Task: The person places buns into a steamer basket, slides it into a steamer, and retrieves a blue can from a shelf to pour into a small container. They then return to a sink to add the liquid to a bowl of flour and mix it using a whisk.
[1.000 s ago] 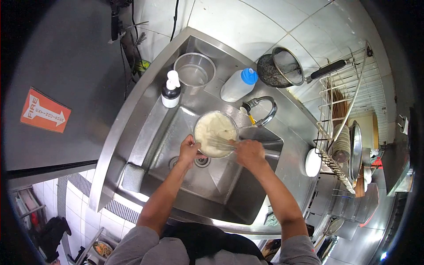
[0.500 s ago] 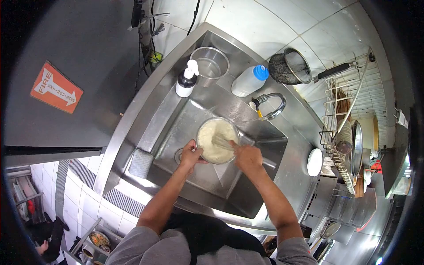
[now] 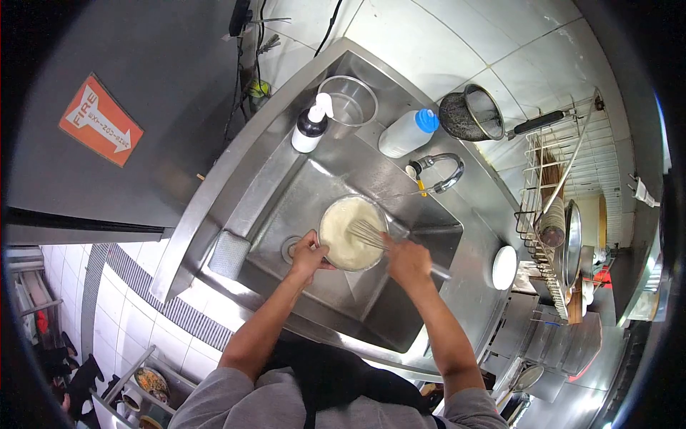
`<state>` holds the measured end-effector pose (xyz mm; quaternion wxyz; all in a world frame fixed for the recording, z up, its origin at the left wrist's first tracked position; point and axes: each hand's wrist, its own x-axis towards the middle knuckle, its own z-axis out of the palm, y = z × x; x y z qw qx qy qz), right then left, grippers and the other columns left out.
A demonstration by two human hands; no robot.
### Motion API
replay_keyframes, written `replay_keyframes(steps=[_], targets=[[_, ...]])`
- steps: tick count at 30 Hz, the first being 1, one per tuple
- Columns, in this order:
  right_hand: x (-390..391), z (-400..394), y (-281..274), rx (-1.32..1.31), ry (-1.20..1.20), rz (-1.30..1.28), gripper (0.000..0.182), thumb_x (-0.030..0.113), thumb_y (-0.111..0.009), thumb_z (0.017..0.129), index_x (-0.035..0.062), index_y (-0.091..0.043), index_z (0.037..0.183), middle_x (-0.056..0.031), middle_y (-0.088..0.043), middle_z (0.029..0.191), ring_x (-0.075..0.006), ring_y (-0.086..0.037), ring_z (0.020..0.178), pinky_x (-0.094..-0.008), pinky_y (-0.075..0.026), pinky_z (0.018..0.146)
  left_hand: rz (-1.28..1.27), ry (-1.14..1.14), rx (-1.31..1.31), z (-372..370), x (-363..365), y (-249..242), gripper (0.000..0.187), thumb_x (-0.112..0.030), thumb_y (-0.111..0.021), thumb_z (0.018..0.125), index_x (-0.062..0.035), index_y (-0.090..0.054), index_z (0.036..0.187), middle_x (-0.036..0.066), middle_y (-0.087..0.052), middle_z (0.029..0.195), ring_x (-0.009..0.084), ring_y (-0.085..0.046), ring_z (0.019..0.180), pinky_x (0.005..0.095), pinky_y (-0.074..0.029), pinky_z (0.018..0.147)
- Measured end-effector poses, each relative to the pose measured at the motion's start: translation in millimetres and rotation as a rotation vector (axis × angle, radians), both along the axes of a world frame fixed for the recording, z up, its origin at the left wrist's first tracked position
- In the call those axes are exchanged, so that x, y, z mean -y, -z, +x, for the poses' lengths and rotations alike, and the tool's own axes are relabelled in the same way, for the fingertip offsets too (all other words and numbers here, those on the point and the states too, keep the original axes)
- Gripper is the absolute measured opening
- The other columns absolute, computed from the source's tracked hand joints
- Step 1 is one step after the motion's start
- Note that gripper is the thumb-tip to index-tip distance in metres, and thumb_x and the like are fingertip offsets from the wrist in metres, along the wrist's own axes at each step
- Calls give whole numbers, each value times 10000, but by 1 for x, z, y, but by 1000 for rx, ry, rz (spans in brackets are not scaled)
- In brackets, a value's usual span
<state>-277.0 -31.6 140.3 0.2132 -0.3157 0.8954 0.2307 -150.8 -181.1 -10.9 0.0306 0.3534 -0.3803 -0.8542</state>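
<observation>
A round bowl [image 3: 343, 261] holding a pale, creamy liquid [image 3: 341, 227] is over the steel sink basin. My left hand [image 3: 310, 256] grips the bowl's lower left rim, with the thumb on the edge. In my right hand [image 3: 409, 262] is the handle of a wire whisk [image 3: 368, 233]; its wires dip into the liquid, and the handle's end sticks out beyond the hand on the right. The bowl's underside is hidden.
Behind the basin [image 3: 286, 207] stand a pump bottle [image 3: 309, 129], a metal pot [image 3: 357, 89], a blue-capped bottle [image 3: 407, 134], a faucet [image 3: 446, 171] and a strainer [image 3: 471, 114]. A white lid [image 3: 504, 267] lies right; a sponge [image 3: 229, 254] sits left. A wire rack [image 3: 543, 214] hangs right.
My right hand and the whisk have shifted slightly right, and the whisk's wires look sharper. My left hand still holds the bowl. The whole view has tilted and shifted a little.
</observation>
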Motion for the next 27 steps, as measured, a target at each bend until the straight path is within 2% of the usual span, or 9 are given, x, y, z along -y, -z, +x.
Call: replay_keyframes(steps=[3,6,10,13,15,19,22,24,27], targets=[[3,1,2,206,-65,67,558,201,-580,864,312,-452,1396,-124,-671,1058,-258,-678,949,-411,-541,808,24,-24,-17,0,1,4,142,32,-535,825,-71,-437,828,106,-585,870,245,-673,693,373,-621,512],[-3,-12,-23,147,-73,94,562,184,-574,860,312,-454,1394,-123,-669,1069,-268,-677,960,-412,-541,820,40,-28,-6,1,5,-1,147,34,-534,831,-75,-436,828,108,-587,875,246,-675,702,370,-620,509],[-10,-15,22,23,-20,36,582,172,-564,854,323,-441,1402,-106,-672,1085,-274,-676,964,-407,-545,816,-32,-8,-4,-9,-2,7,155,37,-532,836,-79,-431,829,119,-588,897,257,-682,728,366,-622,510],[-8,-20,14,106,-192,5,527,250,-592,872,310,-470,1381,-67,-698,984,-253,-669,938,-400,-531,809,70,-9,-5,-8,6,5,154,37,-534,832,-78,-432,826,123,-588,903,259,-682,729,367,-623,514],[-8,-33,-7,82,-73,91,519,256,-590,873,298,-474,1377,-81,-694,997,-256,-669,942,-411,-531,810,34,0,6,-9,5,3,154,36,-537,829,-75,-430,825,124,-588,904,257,-678,713,371,-624,518],[-3,-31,13,24,-60,71,537,182,-552,862,308,-477,1378,-101,-679,1078,-277,-677,963,-400,-553,792,-10,-7,-10,-25,1,5,154,29,-545,823,-60,-420,822,117,-576,890,249,-667,662,377,-630,527],[1,-35,-8,168,-141,66,534,192,-548,870,306,-466,1385,-98,-681,1077,-281,-677,961,-391,-551,796,74,43,11,-28,7,7,175,31,-558,819,-58,-411,787,95,-535,946,232,-663,690,350,-622,502],[2,-46,-21,102,3,153,525,224,-550,887,302,-452,1397,-102,-683,1070,-281,-669,984,-384,-546,808,49,37,-3,-33,5,-1,172,31,-559,819,-57,-413,790,94,-537,933,232,-663,687,352,-621,497],[5,-42,8,67,-2,69,510,251,-558,896,315,-457,1393,-106,-668,1121,-272,-668,986,-374,-543,818,12,25,-17,-49,1,1,159,31,-550,825,-53,-417,808,103,-549,906,244,-665,671,361,-627,506]])
